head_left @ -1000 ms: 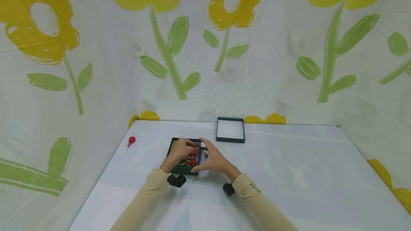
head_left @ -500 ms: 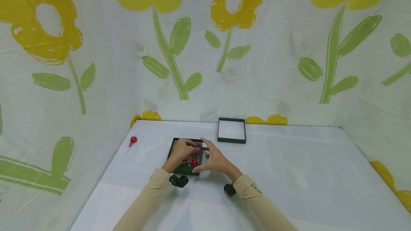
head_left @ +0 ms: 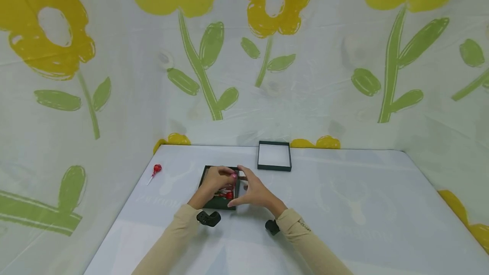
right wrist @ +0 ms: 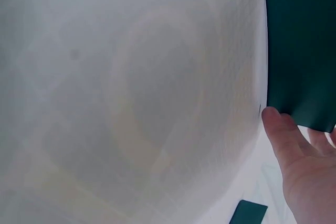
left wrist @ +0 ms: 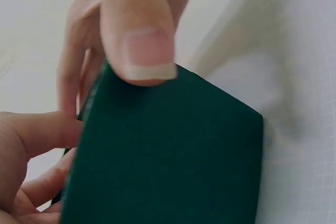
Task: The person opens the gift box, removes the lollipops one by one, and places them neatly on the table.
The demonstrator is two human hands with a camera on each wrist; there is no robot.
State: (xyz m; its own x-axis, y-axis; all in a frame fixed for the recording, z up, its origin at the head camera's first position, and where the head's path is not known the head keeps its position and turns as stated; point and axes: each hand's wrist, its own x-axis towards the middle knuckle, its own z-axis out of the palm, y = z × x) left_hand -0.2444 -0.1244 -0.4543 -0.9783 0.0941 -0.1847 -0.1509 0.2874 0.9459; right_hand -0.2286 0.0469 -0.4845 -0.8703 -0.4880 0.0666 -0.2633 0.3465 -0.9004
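Note:
A dark green box (head_left: 219, 202) stands left of centre on the table, with lollipops (head_left: 229, 195) inside it. My left hand (head_left: 213, 183) reaches over the box; its fingertips pinch a pink lollipop (head_left: 234, 176) near the right wall. My right hand (head_left: 259, 190) holds the box from its right side, thumb and fingers spread across it. In the left wrist view the right thumb (left wrist: 144, 51) lies over the box wall (left wrist: 168, 145), while left fingers (left wrist: 50, 129) reach in from the left. Right fingers (right wrist: 286, 135) touch the box's edge in the right wrist view.
A second shallow, dark green-rimmed square piece (head_left: 274, 167) lies at the back of the table. One red lollipop (head_left: 157, 168) lies near the table's left edge. Flower-printed sheeting (head_left: 305, 75) encloses the table (head_left: 344, 224) at the back and sides.
The left fingertips have shifted slightly within the box, and the pink lollipop's round head now shows more clearly between them. The right hand and the box have stayed in place.

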